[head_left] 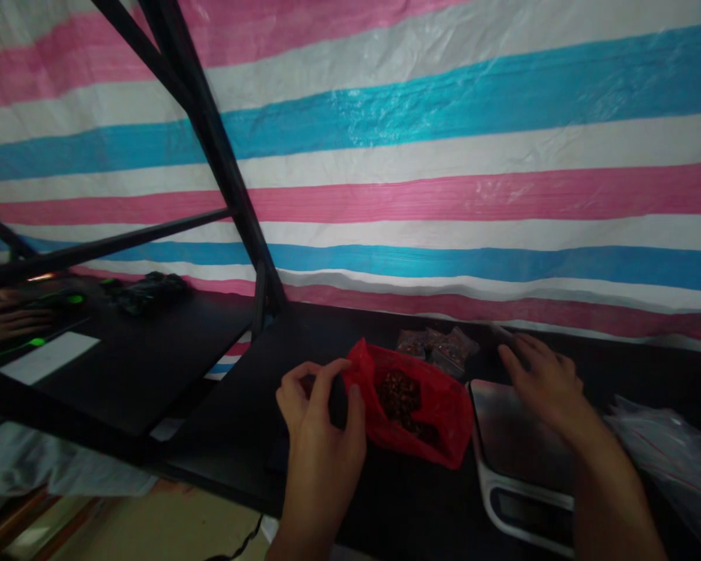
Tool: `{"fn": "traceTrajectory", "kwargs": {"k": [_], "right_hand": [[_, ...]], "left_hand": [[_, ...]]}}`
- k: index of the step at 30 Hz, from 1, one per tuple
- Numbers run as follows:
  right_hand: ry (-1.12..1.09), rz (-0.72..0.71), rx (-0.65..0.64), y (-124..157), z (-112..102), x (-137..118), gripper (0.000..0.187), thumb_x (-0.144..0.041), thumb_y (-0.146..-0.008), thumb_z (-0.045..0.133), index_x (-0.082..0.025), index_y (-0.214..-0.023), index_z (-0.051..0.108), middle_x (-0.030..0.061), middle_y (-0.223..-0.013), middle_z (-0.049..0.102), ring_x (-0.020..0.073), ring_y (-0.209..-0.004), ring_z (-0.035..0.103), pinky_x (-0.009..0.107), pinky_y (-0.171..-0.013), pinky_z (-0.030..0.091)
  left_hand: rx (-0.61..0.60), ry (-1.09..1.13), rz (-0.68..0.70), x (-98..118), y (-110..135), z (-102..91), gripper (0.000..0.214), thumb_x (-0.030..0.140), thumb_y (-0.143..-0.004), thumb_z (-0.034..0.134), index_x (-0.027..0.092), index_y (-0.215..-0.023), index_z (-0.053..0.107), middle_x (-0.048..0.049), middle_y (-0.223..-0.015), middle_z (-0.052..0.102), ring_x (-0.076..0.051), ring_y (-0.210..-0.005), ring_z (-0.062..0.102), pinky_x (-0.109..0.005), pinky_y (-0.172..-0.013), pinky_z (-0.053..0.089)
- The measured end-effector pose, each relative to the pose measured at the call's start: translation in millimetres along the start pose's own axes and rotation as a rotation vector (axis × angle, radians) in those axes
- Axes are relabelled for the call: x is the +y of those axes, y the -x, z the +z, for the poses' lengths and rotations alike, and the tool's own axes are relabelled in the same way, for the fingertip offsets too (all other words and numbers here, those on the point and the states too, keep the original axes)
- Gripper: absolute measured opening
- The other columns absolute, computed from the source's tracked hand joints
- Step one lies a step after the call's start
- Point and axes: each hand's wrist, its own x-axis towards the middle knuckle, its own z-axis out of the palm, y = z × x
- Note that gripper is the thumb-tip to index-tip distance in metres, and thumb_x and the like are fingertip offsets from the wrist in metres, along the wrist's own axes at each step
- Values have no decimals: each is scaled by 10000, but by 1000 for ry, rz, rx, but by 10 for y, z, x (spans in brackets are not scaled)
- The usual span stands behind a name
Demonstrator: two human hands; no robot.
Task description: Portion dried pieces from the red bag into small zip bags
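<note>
1. Both hands are out: the left hand (321, 425) touches the red bag (451, 409) at its 9 o'clock rim, thumb and forefinger bent; whether they pinch it, I cannot tell.
2. Red bag, ahead at 12 o'clock, gapes; a tug on that rim could spill its brown bits (398, 393).
3. Scale (519, 440), at the bag's 4 o'clock, sits partly behind the right forearm; a dropped wrist might jolt it.
4. Clear bags (669, 444), at the scale's 3 o'clock, could snag on that forearm.
5. Right hand (546, 382): fingers bent, grip unclear.
6. Packets (454, 351), at the bag's 1 o'clock, leave little room behind it.
7. Post (216, 160), toward 10 o'clock, obstructs leftward reach.
</note>
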Motion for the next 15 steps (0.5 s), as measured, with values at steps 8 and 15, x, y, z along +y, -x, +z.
{"fn": "traceTrajectory", "kwargs": {"k": [8, 15], "right_hand": [[-324, -194, -158, 500, -799, -758, 417, -621, -908, 604, -365, -1138, 841, 74, -1318, 786, 360, -1296, 702, 545, -1085, 599], [-374, -387, -600, 945, -833, -995, 470, -538, -1010, 620, -418, -1459, 686, 2, -1568, 633, 285, -1445, 603, 413, -1172, 542]], "left_hand": [[-355, 744, -325, 518, 70, 9, 262, 463, -971, 642, 223, -995, 744, -5, -766, 669, -149, -662, 617, -251, -591, 491], [-605, 996, -514, 560, 46, 81, 535, 696, -854, 757, 167, -831, 679, -2, -726, 659, -112, -600, 576, -225, -568, 462]]}}
